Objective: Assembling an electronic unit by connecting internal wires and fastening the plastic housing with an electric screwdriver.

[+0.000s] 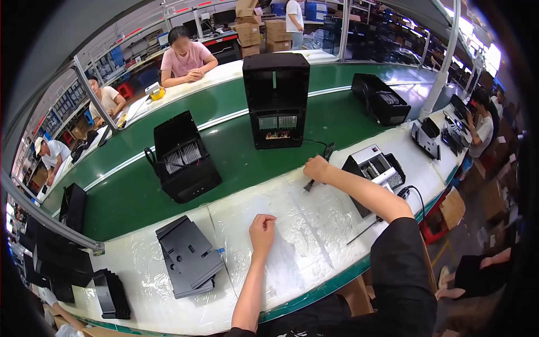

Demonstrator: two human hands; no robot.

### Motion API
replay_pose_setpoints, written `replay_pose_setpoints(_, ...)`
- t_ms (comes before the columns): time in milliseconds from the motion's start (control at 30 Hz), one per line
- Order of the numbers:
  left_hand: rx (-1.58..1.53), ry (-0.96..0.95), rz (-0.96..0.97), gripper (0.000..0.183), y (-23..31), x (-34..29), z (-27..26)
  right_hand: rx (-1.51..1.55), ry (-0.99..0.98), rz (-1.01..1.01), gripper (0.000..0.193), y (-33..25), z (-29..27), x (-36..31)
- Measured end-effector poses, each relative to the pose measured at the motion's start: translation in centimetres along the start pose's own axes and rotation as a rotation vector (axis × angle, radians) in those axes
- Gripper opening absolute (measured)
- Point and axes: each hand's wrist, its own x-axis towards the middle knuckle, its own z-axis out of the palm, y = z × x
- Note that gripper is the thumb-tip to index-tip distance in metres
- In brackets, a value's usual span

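My right hand (318, 168) is closed around a black power cord (309, 185), whose plug end hangs out below the fist. More of the cord shows above the hand and runs toward a tall black machine housing (275, 104). That housing stands upright on the green conveyor belt (236, 163), with metal fins and a circuit board showing in its lower opening. Over the white plastic-covered bench (292, 241), my left hand (262, 230) has its fingers curled together, with nothing visible in them. Nearest to it on the left lies a stack of flat black panels (188, 258).
To the right sits a grey-and-black machine (373, 168) with a cord, and a thin rod (362, 231) before it. Other black housings stand on the belt at left (185, 160) and right (382, 100). Across the belt sits a person in pink (188, 59). A metal post (443, 67) rises at right.
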Motion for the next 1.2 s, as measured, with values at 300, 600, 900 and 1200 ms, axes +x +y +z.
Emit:
replay_pose_setpoints(300, -0.006, -0.005, 0.009, 0.011, 0.2, -0.2, 0.0, -0.041, -0.005, -0.036, 0.02, -0.3, 2.6, -2.3)
replay_pose_setpoints(600, -0.018, 0.02, 0.013, 0.011, -0.1, -0.1, -0.6, 1.277, 0.401, 0.259, 0.021, 13.2, -5.2, -5.9)
replay_pose_setpoints(900, 0.056, -0.008, -0.014, 0.014, 0.9, -0.6, -0.7, 1.55, 1.244, 0.352, 0.018, 7.9, -5.8, -7.3)
replay_pose_setpoints(1200, -0.091, -0.088, 0.012, 0.015, 0.2, -0.7, -0.4, 1.611, 0.867, 0.536, 0.013, -19.7, 0.1, -4.9)
